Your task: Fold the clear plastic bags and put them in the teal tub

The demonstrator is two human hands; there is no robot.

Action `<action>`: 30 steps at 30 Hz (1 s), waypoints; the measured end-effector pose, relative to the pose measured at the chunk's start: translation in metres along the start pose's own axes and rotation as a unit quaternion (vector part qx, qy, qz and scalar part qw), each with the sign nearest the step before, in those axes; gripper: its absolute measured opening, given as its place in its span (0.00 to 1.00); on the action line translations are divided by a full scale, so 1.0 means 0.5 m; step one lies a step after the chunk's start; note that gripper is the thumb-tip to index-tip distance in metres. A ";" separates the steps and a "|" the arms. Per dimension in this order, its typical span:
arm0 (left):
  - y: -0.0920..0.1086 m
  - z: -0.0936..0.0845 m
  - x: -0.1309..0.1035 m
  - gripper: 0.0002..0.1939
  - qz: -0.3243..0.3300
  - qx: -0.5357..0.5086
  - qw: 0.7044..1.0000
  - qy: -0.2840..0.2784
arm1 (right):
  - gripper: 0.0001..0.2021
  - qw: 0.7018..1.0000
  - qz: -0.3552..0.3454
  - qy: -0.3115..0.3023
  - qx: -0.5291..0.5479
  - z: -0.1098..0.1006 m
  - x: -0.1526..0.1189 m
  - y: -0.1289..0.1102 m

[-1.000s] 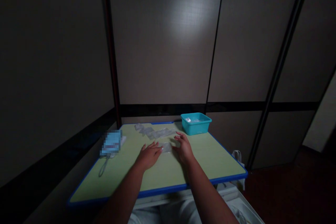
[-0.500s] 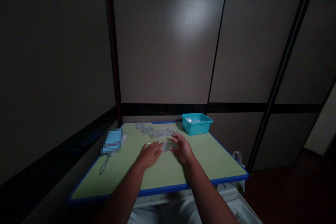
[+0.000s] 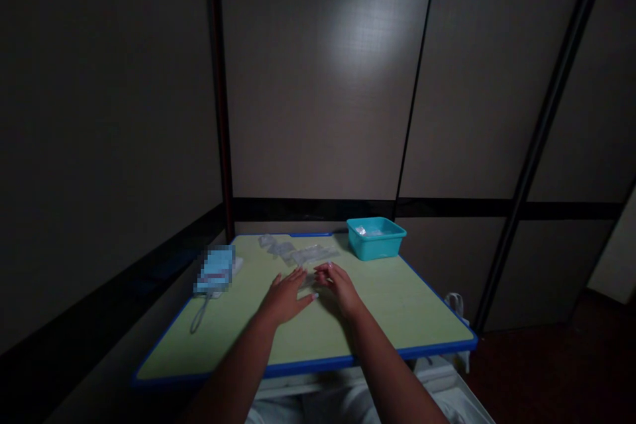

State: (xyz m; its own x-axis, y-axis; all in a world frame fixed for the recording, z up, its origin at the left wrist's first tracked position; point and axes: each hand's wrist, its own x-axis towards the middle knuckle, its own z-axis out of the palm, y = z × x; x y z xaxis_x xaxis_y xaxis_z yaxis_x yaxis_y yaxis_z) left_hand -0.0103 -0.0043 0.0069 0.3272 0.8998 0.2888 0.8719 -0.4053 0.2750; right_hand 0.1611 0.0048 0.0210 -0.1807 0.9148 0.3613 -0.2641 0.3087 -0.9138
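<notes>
left hand [image 3: 284,298]: palm down, fingers spread and nearly flat, thumb stretched out to the right; fingertips at the film, nothing gripped.
right hand [image 3: 340,283]: half closed, fingers curled in over the film's right side; whether it pinches an edge, cannot tell.
film [image 3: 307,281]: on the counter [image 3: 397,305], between the hands and partly covered by them; thin, clear, faintly shiny.
progress: film looks mid-handling, judged unfinished with both hands close about it. bags lie out beyond, bits sit in the tub; which are dealt with and which wait, cannot tell.
bags [image 3: 283,251]: loose line just past the hands, trailing to the far left corner; see-through, creased, limp, some seeming to overlap.
tub [image 3: 380,250]: far right corner; turquoise, smooth, rounded box with lipped rim.
bits [image 3: 360,230]: inside the tub, clear and glinting; count unclear.
counter: pale yellow-green top, blue edging.
blue thing [image 3: 214,269]: left edge, pixelated; pale strap [image 3: 199,315] looped beside it.
</notes>
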 end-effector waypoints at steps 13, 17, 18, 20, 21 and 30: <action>-0.013 0.010 0.008 0.21 -0.013 -0.007 1.000 -0.026 | 0.10 0.979 -0.075 0.052 -0.184 -0.016 0.006 0.008; -0.013 0.010 0.007 0.21 -0.011 -0.009 1.000 -0.023 | 0.20 0.896 -0.101 0.062 -0.428 -0.028 0.005 0.021; -0.014 0.011 0.008 0.21 -0.010 -0.010 1.000 -0.023 | 0.23 0.879 -0.085 0.052 -0.466 -0.028 0.003 0.023; -0.014 0.011 0.008 0.21 -0.009 -0.009 1.000 -0.023 | 0.24 0.857 -0.051 0.034 -0.512 -0.026 0.000 0.023; -0.014 0.012 0.008 0.21 -0.008 -0.009 1.000 -0.024 | 0.22 0.850 -0.037 0.028 -0.525 -0.024 0.000 0.022; -0.014 0.011 0.008 0.21 -0.004 -0.010 1.000 -0.025 | 0.12 0.835 -0.020 0.031 -0.549 -0.023 0.007 0.020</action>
State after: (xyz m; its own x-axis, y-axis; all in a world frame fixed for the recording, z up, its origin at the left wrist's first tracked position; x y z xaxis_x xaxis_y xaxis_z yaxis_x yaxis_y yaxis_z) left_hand -0.0132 0.0029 0.0009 0.3389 0.9096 0.2404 0.8673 -0.4011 0.2947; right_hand 0.1689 0.0142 0.0112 -0.1338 0.8989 0.4172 0.7654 0.3611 -0.5326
